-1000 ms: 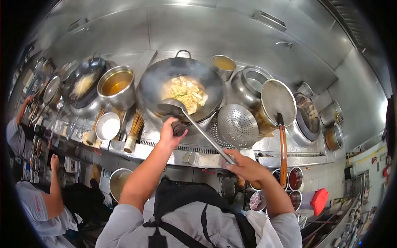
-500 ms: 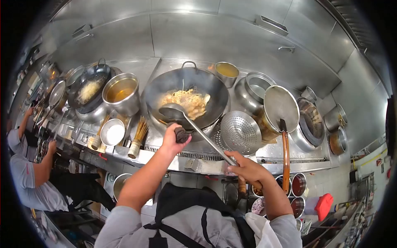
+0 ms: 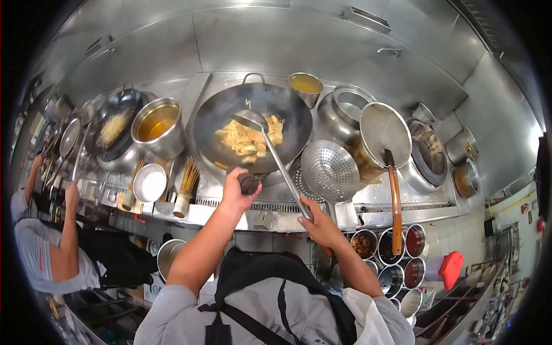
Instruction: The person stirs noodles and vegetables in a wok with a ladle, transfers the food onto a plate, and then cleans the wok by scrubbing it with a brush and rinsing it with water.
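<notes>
Head view: nearest us, our right hand (image 3: 319,227) grips the long steel ladle (image 3: 275,156) near its handle end. Our left hand (image 3: 237,190), arm extended forward, closes on the dark cloth-wrapped wok handle (image 3: 249,183). Beyond, the ladle bowl sits over pale noodles (image 3: 248,138) in the big black round wok (image 3: 215,121). We judge stir-frying is mid-step; next calls for pushing noodles while steadying the wok.

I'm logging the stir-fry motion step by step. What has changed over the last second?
The ladle bowl moved from the wok's near rim up over the noodles, and the right hand pushed its handle forward. The noodles shifted a little left. The left hand kept its grip on the wok's cloth-wrapped handle; the strainer stayed put.
</notes>
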`<state>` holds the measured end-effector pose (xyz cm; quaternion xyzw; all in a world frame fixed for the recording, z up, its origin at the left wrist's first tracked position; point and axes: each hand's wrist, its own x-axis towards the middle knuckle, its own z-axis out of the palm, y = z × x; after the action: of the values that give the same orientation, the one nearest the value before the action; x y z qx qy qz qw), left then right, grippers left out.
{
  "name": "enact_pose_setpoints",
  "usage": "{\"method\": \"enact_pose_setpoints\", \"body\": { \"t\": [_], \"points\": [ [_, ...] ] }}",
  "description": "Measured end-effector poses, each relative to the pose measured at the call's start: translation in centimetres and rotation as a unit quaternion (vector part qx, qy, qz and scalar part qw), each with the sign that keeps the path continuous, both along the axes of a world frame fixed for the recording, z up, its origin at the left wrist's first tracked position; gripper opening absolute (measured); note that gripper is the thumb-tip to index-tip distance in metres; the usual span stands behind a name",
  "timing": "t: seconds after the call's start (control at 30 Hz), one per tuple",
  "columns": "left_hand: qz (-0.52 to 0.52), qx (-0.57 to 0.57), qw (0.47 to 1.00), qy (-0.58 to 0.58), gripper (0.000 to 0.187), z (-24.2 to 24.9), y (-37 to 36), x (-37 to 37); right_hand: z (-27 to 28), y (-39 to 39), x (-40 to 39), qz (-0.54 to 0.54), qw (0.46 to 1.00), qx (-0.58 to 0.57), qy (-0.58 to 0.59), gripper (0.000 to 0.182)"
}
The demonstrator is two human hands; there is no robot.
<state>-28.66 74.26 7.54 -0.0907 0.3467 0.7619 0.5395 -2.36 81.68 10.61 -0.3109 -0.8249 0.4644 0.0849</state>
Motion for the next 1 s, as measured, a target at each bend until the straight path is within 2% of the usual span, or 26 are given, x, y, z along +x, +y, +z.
{"method": "enact_pose_setpoints", "body": {
  "t": [0.03, 0.1, 0.13, 0.17, 0.23, 0.3, 0.37, 0.47, 0.5, 0.6, 0.73, 0.8, 0.9, 1.0],
  "points": [
    [0.005, -0.002, 1.0, -0.001, 0.016, -0.5, 0.4, -0.8, -1.9, 0.1, -0.9, 0.005, 1.0, -0.002, -0.001, 0.061],
    [-0.012, -0.008, 1.0, 0.006, 0.016, -1.4, 0.9, -1.7, -4.5, -0.5, -2.1, -0.02, 0.988, 0.141, 0.051, 0.061],
    [-0.009, -0.009, 1.0, 0.003, 0.016, -1.5, 1.3, -2.2, -4.3, -0.9, -2.8, -0.017, 0.981, 0.156, 0.116, 0.059],
    [-0.005, -0.011, 1.0, 0.005, 0.015, -1.8, 1.5, -2.4, -3.8, -1.2, -2.6, -0.012, 0.982, 0.153, 0.112, 0.059],
    [0.009, -0.019, 1.0, 0.001, 0.015, -2.2, 1.5, -2.7, 0.3, -2.3, -1.7, -0.006, 0.997, -0.042, 0.058, 0.06],
    [0.013, -0.023, 0.999, 0.031, 0.014, -2.3, 1.6, -2.5, 4.3, -2.5, 0.2, 0.04, 0.995, -0.043, 0.075, 0.06],
    [0.018, -0.026, 0.999, 0.032, 0.014, -2.2, 1.7, -2.8, 8.6, -2.7, 1.3, 0.012, 0.946, -0.325, 0.01, 0.059],
    [0.003, 0.013, 0.999, 0.035, 0.015, -2.8, 1.7, -2.6, 9.0, -1.5, 0.5, 0.037, 0.929, -0.365, -0.043, 0.058],
    [0.001, 0.012, 0.999, 0.034, 0.015, -2.5, 1.6, -2.5, 8.7, -1.1, -0.4, 0.035, 0.929, -0.366, -0.043, 0.058],
    [0.021, -0.038, 0.999, 0.011, 0.014, -1.9, 1.9, -2.3, 5.8, 0.0, -4.1, 0.048, 0.981, -0.177, -0.063, 0.057],
    [0.031, -0.023, 0.999, 0.022, 0.013, -2.0, 1.8, -2.3, 6.3, -1.1, -2.3, 0.011, 0.975, -0.222, -0.018, 0.058],
    [0.028, -0.033, 0.999, 0.016, 0.013, -2.3, 1.9, -2.4, 6.8, -1.0, 0.2, 0.006, 0.938, -0.347, 0.016, 0.06],
    [0.023, -0.013, 1.0, 0.013, 0.013, -2.8, 1.9, -2.5, 5.4, 0.0, 0.1, -0.015, 0.94, -0.338, -0.03, 0.061],
    [0.012, -0.027, 0.999, 0.014, 0.014, -2.6, 1.9, -2.5, 2.5, -0.6, -1.9, -0.016, 0.97, -0.24, -0.02, 0.061]
  ]
}}
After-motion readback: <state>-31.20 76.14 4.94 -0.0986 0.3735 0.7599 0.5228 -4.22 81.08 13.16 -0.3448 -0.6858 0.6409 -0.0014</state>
